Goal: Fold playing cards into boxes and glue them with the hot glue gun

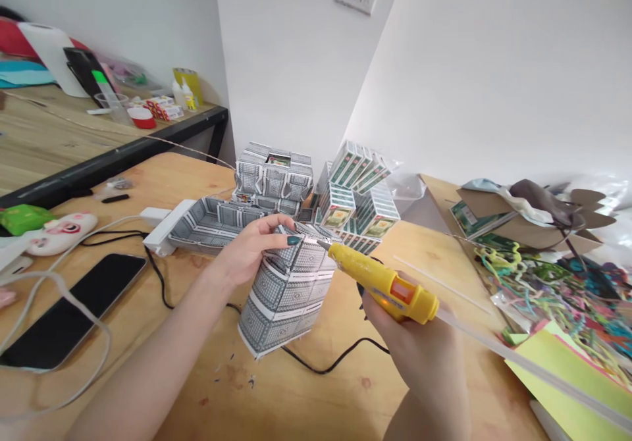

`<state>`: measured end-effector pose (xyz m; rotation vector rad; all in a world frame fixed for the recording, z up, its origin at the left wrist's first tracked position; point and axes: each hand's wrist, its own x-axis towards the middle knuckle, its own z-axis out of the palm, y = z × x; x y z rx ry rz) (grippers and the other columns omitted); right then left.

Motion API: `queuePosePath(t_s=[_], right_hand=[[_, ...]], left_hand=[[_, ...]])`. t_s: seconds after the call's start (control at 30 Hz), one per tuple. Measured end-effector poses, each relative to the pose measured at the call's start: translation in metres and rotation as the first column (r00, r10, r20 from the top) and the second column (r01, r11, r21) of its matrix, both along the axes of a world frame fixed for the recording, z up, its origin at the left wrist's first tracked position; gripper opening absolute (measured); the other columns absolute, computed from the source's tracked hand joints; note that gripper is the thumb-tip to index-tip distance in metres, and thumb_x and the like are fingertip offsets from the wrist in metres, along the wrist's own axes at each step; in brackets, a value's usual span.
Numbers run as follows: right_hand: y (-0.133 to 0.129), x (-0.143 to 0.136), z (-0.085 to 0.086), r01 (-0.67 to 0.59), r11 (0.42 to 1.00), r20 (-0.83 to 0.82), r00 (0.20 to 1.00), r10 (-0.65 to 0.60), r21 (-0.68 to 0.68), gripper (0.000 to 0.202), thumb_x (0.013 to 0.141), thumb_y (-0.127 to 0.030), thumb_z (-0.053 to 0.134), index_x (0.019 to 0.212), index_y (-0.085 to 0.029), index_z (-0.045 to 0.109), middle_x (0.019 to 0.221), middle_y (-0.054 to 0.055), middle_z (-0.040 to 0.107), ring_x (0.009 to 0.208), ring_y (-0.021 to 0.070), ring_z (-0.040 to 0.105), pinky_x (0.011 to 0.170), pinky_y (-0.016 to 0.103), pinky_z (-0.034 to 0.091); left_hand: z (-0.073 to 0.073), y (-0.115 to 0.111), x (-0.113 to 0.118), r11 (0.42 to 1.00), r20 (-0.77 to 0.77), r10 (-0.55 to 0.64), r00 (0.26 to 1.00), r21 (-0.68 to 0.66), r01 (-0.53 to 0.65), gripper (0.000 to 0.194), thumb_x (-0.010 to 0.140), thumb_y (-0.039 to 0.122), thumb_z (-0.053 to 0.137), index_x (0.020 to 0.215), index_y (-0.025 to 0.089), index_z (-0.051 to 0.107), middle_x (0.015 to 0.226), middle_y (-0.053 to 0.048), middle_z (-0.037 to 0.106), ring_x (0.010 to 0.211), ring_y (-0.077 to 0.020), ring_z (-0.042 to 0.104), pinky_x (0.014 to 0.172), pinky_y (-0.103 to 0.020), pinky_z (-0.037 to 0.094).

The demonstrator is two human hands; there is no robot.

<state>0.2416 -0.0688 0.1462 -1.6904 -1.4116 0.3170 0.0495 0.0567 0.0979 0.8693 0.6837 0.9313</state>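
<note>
My left hand (259, 247) grips the top edge of a grey-and-white patterned card box (289, 299), which stands tilted above the wooden table. In my right hand (415, 336) is a yellow glue gun (380, 286), its nozzle at the box's upper right edge and a long clear glue stick coming out of its back. Behind my left hand lies an open patterned tray (207, 227). A larger patterned box structure (274, 174) stands beyond it, beside stacks of small card packs (355, 204).
A black phone (74, 309), white cables and a power strip (168, 230) occupy the left. A black cord (336, 370) crosses below the box. Colourful pipe cleaners (567, 283), yellow paper (567, 382) and an opened carton (523, 220) are at the right.
</note>
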Motion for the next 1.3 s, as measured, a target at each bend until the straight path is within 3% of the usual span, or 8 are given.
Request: queuePosePath(t_s=[0.47, 0.9, 1.3], right_hand=[[0.005, -0.001, -0.002, -0.172, 0.973, -0.118, 0.981, 0.154, -0.155, 0.011, 0.076, -0.031, 0.061, 0.079, -0.020, 0.060, 0.063, -0.002, 0.060, 0.058, 0.0124, 0.056, 0.052, 0.022, 0.044], [0.012, -0.008, -0.010, -0.355, 0.911, -0.078, 0.935, 0.346, -0.210, 0.014, 0.077, -0.029, 0.059, 0.068, -0.019, 0.054, 0.060, -0.003, 0.052, 0.054, 0.0099, 0.047, 0.048, 0.021, 0.037], [0.014, -0.012, -0.010, -0.338, 0.927, -0.087, 0.941, 0.328, -0.163, 0.013, 0.077, -0.026, 0.059, 0.069, -0.020, 0.051, 0.060, -0.004, 0.051, 0.054, 0.0098, 0.046, 0.049, 0.022, 0.036]], left_hand=[[0.002, 0.000, 0.000, 0.999, -0.026, 0.041, 0.999, 0.000, -0.041, 0.026, 0.057, 0.015, 0.074, 0.075, 0.016, 0.056, 0.062, 0.005, 0.063, 0.051, -0.0070, 0.056, 0.047, -0.015, 0.042], [0.003, 0.001, -0.001, 0.999, -0.042, 0.039, 0.998, 0.019, -0.039, 0.024, 0.057, 0.014, 0.072, 0.068, 0.017, 0.051, 0.056, 0.007, 0.055, 0.048, -0.0058, 0.049, 0.044, -0.014, 0.036], [0.003, 0.000, -0.001, 0.999, -0.033, 0.027, 0.999, 0.032, -0.026, 0.022, 0.057, 0.013, 0.071, 0.066, 0.017, 0.051, 0.057, 0.006, 0.053, 0.049, -0.0061, 0.046, 0.045, -0.016, 0.035]])
